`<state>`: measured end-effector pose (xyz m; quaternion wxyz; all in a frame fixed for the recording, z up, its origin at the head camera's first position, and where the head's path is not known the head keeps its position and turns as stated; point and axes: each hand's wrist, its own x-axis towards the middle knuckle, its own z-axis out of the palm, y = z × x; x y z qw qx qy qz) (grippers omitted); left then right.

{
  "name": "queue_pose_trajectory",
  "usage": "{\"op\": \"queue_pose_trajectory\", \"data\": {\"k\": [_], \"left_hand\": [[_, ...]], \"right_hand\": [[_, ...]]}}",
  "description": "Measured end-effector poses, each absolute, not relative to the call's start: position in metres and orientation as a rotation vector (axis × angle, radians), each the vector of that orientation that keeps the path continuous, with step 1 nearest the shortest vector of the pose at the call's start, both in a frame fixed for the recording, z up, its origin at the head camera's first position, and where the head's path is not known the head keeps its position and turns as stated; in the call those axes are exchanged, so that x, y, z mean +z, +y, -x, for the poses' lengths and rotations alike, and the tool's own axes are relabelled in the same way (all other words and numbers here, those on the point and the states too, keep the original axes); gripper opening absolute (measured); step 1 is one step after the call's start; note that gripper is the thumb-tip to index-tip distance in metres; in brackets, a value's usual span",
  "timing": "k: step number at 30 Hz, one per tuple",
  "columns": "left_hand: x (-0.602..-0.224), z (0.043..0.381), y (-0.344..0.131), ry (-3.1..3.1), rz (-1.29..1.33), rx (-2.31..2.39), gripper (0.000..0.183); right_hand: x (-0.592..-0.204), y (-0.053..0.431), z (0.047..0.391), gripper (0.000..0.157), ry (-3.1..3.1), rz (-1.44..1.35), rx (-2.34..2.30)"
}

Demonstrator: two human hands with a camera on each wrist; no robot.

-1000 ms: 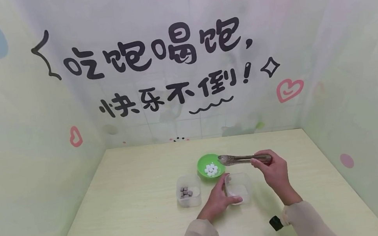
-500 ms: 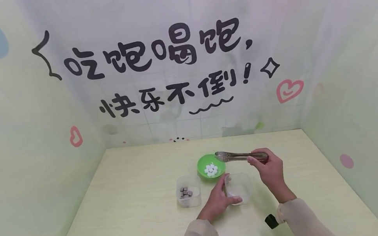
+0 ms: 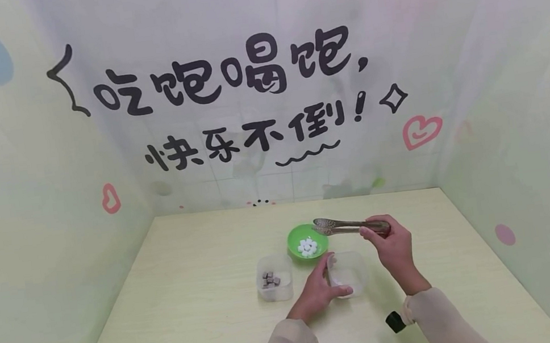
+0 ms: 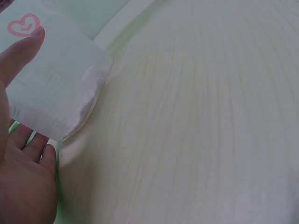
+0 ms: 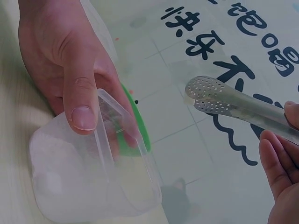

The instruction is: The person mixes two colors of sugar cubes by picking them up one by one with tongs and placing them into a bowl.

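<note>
My left hand (image 3: 316,291) grips a clear plastic container (image 3: 361,271), thumb on the near side and fingers around the far side. In the left wrist view, the container (image 4: 56,79) sits between thumb and fingers. My right hand (image 3: 394,245) holds metal tongs (image 3: 354,226) near their back end. Their perforated tips hover over the right rim of a green bowl (image 3: 294,236). Several small white cubes (image 3: 307,246) lie in that bowl. Seen from the right wrist, the tong tips (image 5: 208,95) stand above the container, with a small pale bit at their edge.
Left of the held container stands a second plastic container (image 3: 285,293) with several brownish-grey cubes (image 3: 270,279) inside. The pale wooden table (image 3: 195,318) meets printed fabric walls at the back and sides.
The right hand has moved slightly left and up with the tongs, whose arms now look a little further apart. The left hand and its container have stayed in place.
</note>
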<state>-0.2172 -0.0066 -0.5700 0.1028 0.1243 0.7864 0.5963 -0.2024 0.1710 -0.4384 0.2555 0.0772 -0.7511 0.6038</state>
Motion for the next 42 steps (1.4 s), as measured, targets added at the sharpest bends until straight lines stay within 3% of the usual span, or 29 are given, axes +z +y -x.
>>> {"op": "queue_pose_trajectory", "data": {"k": [26, 42], "left_hand": [[-0.568, 0.216, -0.006, 2.317, -0.362, 1.758, 0.097], [-0.571, 0.219, -0.007, 2.304, -0.397, 1.772, 0.097]], "right_hand": [[-0.441, 0.197, 0.190, 0.024, -2.190, -0.132, 1.629], [-0.478, 0.236, 0.197, 0.028, -2.431, -0.149, 1.537]]}}
